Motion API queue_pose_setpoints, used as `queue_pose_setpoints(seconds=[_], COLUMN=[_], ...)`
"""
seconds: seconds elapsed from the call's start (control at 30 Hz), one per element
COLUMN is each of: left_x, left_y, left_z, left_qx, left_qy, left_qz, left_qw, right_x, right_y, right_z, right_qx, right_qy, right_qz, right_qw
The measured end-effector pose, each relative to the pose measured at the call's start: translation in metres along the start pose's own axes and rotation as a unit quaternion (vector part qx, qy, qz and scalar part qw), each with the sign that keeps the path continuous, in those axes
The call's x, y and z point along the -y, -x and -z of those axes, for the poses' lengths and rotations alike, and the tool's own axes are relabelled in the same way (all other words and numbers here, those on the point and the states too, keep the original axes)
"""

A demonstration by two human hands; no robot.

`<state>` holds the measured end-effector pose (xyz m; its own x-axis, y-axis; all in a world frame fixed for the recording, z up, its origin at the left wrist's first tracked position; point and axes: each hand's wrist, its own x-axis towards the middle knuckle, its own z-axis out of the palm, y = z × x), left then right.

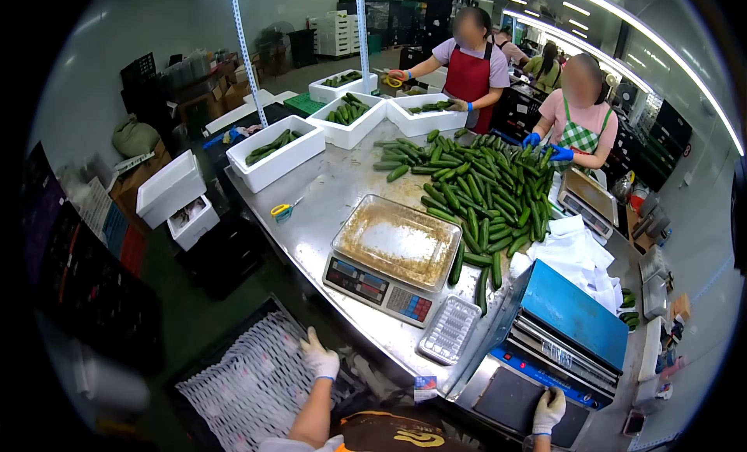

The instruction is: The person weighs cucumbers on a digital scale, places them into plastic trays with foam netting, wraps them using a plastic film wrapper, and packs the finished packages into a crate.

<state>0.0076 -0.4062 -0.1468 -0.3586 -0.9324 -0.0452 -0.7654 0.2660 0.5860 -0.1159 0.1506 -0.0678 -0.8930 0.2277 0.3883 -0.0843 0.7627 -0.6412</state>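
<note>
My left hand (320,355), in a white glove, is at the right edge of a black crate lined with white netting (249,378); its fingers are stretched out and I see nothing in them. In a white glove too, my right hand (549,411) is over the dark plate (510,401) of the blue wrapping machine (572,308). Its fingers are curled and no object shows in them. Between the hands, a clear plastic tray (451,330) lies on the steel table (311,218), beside a digital scale (397,250) with a stained pan.
A large heap of cucumbers (490,187) covers the table's middle. White foam boxes (280,152) with cucumbers line the far edge. Yellow-handled scissors (284,209) lie at the left. Two co-workers stand across the table, one with blue gloves (556,152). White cloths (576,254) lie behind the machine.
</note>
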Motion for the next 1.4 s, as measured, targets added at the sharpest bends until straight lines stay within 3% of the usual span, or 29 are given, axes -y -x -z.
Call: queue_pose_setpoints(seconds=[0.1,0.3,0.57,0.6,0.9,0.97,1.03,1.1,1.17,1.23,1.3,1.4], left_x=[0.024,0.055,0.047,0.047,0.048,0.023,0.037,0.032,0.004,-0.003,-0.044,-0.07], left_y=[-0.006,-0.022,-0.044,-0.047,-0.089,-0.088,-0.099,-0.11,-0.117,-0.133,-0.129,-0.118], left_z=[-0.005,-0.007,0.001,0.0,-0.002,0.009,0.005,0.008,0.021,0.019,0.021,0.009], left_qx=[-0.057,-0.065,-0.054,-0.079,-0.053,-0.033,-0.074,-0.115,-0.13,-0.142,-0.072,-0.002], left_qy=[0.027,0.08,-0.012,-0.041,-0.04,-0.079,-0.122,-0.131,-0.086,-0.021,0.153,0.247], left_qz=[-0.012,0.004,0.027,-0.002,0.0,0.026,-0.039,-0.059,-0.112,-0.192,-0.151,-0.211], left_qw=[0.998,0.995,0.998,0.996,0.998,0.996,0.989,0.983,0.981,0.971,0.974,0.946], right_x=[-0.012,-0.021,0.008,0.008,0.03,0.038,0.038,0.052,0.09,0.13,0.196,0.262], right_y=[-0.001,0.002,0.008,0.008,0.003,0.002,-0.002,-0.021,-0.058,-0.093,-0.134,-0.181], right_z=[0.001,-0.002,0.01,0.01,0.013,0.016,0.02,0.031,0.041,0.038,0.03,-0.012], right_qx=[0.014,0.009,0.025,0.024,-0.006,0.012,0.018,-0.009,-0.014,-0.017,0.039,0.176], right_qy=[0.007,-0.019,-0.012,-0.003,0.063,0.05,-0.048,0.009,0.028,0.001,0.013,0.023], right_qz=[0.018,0.013,0.024,0.039,0.068,0.001,-0.134,-0.074,0.033,0.05,0.101,0.112], right_qw=[1.0,1.0,0.999,0.999,0.996,0.999,0.99,0.997,0.999,0.999,0.994,0.978])
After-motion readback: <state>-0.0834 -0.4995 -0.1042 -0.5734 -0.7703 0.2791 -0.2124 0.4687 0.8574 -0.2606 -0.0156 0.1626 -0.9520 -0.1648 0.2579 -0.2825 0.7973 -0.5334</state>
